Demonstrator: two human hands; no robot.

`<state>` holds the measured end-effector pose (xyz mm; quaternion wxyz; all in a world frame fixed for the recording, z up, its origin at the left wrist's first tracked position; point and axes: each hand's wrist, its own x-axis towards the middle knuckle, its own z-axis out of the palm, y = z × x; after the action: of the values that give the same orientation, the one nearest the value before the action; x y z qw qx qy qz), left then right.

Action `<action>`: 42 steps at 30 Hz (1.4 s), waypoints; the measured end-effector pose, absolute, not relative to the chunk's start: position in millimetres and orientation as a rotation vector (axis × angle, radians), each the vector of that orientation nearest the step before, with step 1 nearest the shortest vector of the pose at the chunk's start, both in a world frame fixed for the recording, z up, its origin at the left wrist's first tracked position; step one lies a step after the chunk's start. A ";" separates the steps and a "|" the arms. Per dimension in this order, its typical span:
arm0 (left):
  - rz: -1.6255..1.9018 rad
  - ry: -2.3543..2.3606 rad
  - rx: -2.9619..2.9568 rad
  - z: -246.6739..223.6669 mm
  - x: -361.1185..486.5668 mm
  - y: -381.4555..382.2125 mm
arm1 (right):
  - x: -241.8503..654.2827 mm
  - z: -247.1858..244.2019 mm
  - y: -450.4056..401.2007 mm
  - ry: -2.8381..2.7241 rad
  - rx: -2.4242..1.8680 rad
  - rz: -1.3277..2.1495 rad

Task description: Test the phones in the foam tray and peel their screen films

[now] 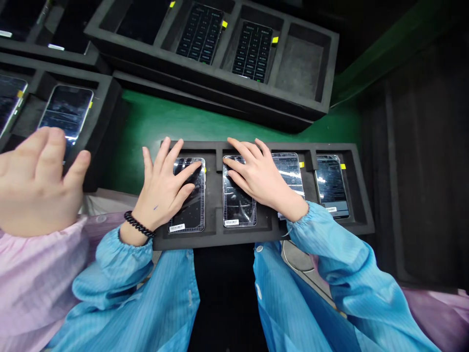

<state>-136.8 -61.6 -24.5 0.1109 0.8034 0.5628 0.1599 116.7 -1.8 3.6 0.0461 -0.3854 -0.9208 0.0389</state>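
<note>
the left hand (161,193) is spread and flat, not pinching anything, with its fingertips (196,167) pressed on the far half of a film-wrapped smartphone (186,219) in the left slot of a black foam tray (216,239). the right hand (262,178) is spread too, reaching leftward. its fingertips (230,164) lie on a second film-wrapped phone (238,209), and its palm partly covers a third phone (291,168) in the next slot. a fourth phone (331,188) sits in the far right slot, just beyond the right hand and untouched.

the tray runs side to side along the green worktop (176,117), directly in front of the person. each phone's long axis runs front to back, crossing the tray from its near long edge to its far one, with a small white label (176,228) at the near end of the first phone.

at far left, a co-worker's hand (36,181), with a pink sleeve (36,274), hovers over a phone (68,112) in another foam tray (106,98).
</note>
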 end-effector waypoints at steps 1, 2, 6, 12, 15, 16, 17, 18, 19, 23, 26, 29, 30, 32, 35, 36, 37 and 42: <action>0.458 1.645 2.371 -25.6 -136.8 -60.6 | 116.0 3.3 -1.5 -2.810 -1.175 0.120; 0.438 1.639 2.381 -26.3 -136.7 -59.5 | 115.6 3.2 -1.4 -2.809 -1.174 0.117; 0.360 1.645 2.424 -24.6 -133.9 -56.4 | 115.2 3.1 -2.2 -2.814 -1.152 0.092; 0.350 1.675 2.436 -19.1 -129.8 -55.2 | 115.8 1.6 -3.0 -2.805 -1.130 0.038; 0.404 1.706 2.389 -18.2 -133.4 -57.7 | 118.5 1.8 -3.6 -2.814 -1.134 0.011; 0.413 1.723 2.374 -17.9 -135.6 -59.2 | 120.0 2.1 -3.9 -2.814 -1.139 0.009; 0.419 1.743 2.360 -17.7 -138.0 -61.0 | 121.8 2.5 -4.3 -2.813 -1.147 0.010; 0.419 1.765 2.348 -17.4 -140.6 -63.0 | 123.8 2.9 -4.8 -2.810 -1.155 0.010; 0.408 1.789 2.336 -17.1 -143.3 -65.2 | 126.1 3.3 -5.3 -2.805 -1.165 0.009; 0.385 1.884 2.302 -15.9 -152.3 -74.2 | 137.2 4.8 -7.6 -2.785 -1.206 -0.013; 0.409 1.926 2.273 -14.3 -155.8 -79.0 | 146.9 6.9 -9.6 -2.782 -1.254 -0.015; 0.420 1.936 2.243 -12.1 -156.2 -80.8 | 155.3 9.1 -11.4 -2.771 -1.290 -0.034; 0.419 1.935 2.233 -11.4 -155.8 -80.8 | 157.2 9.6 -11.7 -2.765 -1.301 -0.043; 0.408 1.934 2.215 -10.1 -154.6 -80.3 | 159.6 9.8 -12.2 -2.753 -1.321 -0.053; 0.407 1.925 2.210 -9.1 -152.4 -80.1 | 159.7 8.9 -12.8 -2.742 -1.331 -0.046; 0.412 1.919 2.214 -8.8 -151.8 -80.6 | 159.4 8.6 -13.4 -2.740 -1.326 -0.038; 0.417 1.914 2.219 -8.6 -151.2 -81.5 | 159.3 8.2 -14.2 -2.738 -1.317 -0.027; 0.391 1.888 2.252 -7.6 -149.4 -91.2 | 161.5 6.5 -23.0 -2.717 -1.284 0.007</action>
<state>-149.4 -91.2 -7.6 0.0885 0.7566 0.6344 0.1312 161.5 -23.0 6.5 0.0684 -0.4264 -0.9020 0.0022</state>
